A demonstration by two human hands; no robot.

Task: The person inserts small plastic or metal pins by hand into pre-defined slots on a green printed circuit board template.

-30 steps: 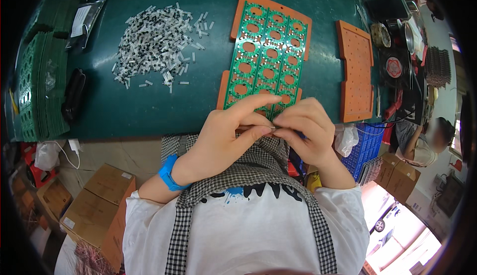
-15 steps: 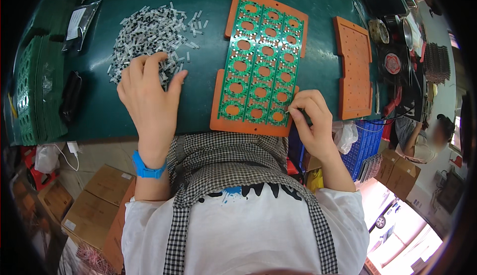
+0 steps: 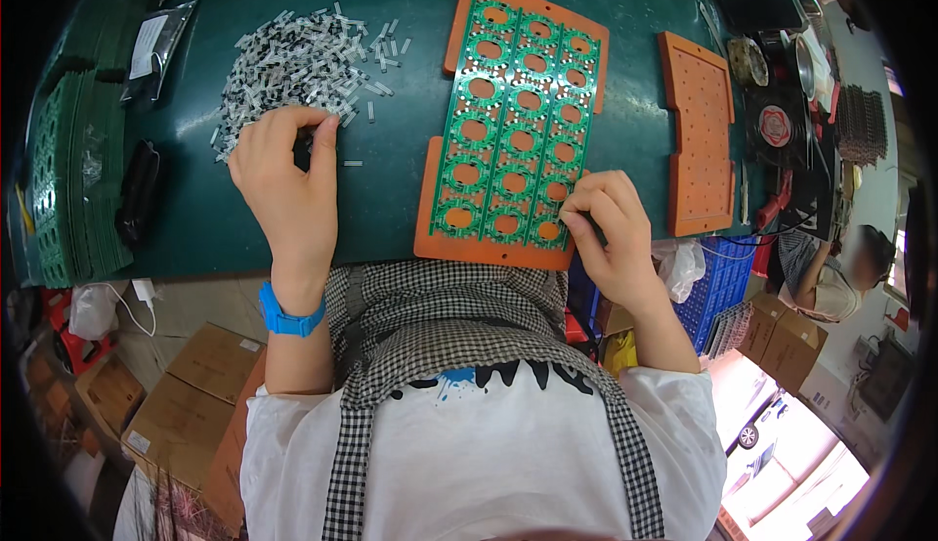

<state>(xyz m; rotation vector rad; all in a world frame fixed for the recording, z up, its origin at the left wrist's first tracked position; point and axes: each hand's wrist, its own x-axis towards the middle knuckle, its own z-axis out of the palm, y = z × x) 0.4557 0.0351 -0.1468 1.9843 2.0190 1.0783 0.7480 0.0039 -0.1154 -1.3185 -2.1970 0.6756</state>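
Observation:
My left hand (image 3: 285, 165), with a blue band on its wrist, is at the near edge of a heap of small clear and black pieces (image 3: 293, 62). Its thumb and index fingertips are pinched together; whatever lies between them is too small to make out. One loose piece (image 3: 353, 163) lies on the table beside the thumb. At the lower right edge of a green circuit board panel (image 3: 479, 109), my right hand (image 3: 614, 233) is closed in a pinch, its contents hidden. The panel, with three columns of ring-shaped boards, rests on an orange fixture plate (image 3: 459, 245).
A second orange plate (image 3: 702, 135) lies to the right on the green table (image 3: 391, 218). Stacked green panels (image 3: 73, 179), a black object (image 3: 140, 189) and a silvery bag (image 3: 161, 47) are at the left. Tools and a dark tray (image 3: 762, 8) crowd the far right; a person (image 3: 831, 272) sits beyond.
My left thumb and index finger have closed together at the heap's edge, and a loose piece now shows beside them. My right hand has shifted slightly left and up at the panel's edge.

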